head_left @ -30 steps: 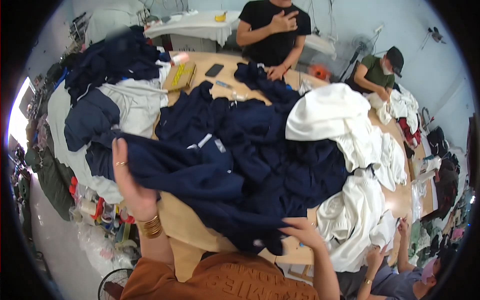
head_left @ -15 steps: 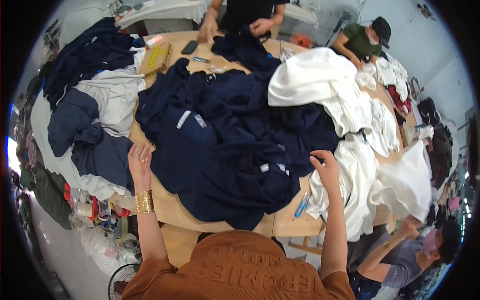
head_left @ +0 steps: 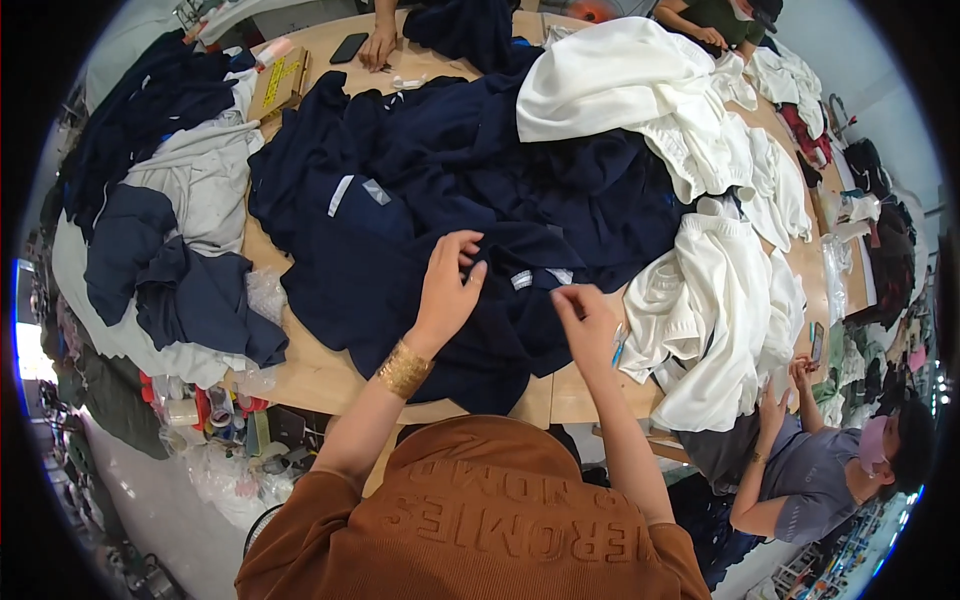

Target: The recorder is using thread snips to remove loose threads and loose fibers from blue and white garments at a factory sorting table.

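Note:
A dark navy garment point(head_left: 430, 330) lies spread in front of me, part of a heap of navy cloth with white labels. My left hand point(head_left: 450, 285) is over its middle, fingers half bent and the thumb apart, with nothing seen in it. To its right, my right hand point(head_left: 588, 320) has its fingers drawn together beside a white label point(head_left: 562, 275). Whether anything is between those fingertips is hidden. Blue thread snips point(head_left: 618, 345) lie on the table by my right wrist, partly covered. White garments point(head_left: 715, 300) are piled right of that hand.
Grey and navy clothes point(head_left: 200, 190) are heaped at the left, near a cardboard box point(head_left: 280, 83). A black phone point(head_left: 348, 48) lies at the far side, by another person's hand point(head_left: 378, 45). At the right, a co-worker point(head_left: 800, 470) holds a phone point(head_left: 817, 342).
My left hand has come in from the left table edge over the navy garment. My right hand has moved left toward the label. The right co-worker's white cloth is lowered. The view has shifted.

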The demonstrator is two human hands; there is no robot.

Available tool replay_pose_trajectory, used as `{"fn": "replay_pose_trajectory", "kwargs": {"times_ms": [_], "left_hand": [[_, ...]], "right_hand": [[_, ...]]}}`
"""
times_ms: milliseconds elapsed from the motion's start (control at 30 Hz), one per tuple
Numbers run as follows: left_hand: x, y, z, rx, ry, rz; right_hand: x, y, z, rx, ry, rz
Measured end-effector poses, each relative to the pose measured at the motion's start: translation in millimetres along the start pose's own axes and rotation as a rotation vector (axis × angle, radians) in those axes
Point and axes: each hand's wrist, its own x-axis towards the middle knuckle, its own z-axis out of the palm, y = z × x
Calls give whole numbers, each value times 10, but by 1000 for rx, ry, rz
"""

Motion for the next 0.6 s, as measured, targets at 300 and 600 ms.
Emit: {"fn": "replay_pose_trajectory", "kwargs": {"times_ms": [300, 600], "left_hand": [[308, -325, -99, 439, -284, 7], [44, 674, -687, -1141, -230, -591]], "right_hand": [[-180, -409, 388, -124, -179, -254], [-481, -1029, -34, 49, -315, -594]]}}
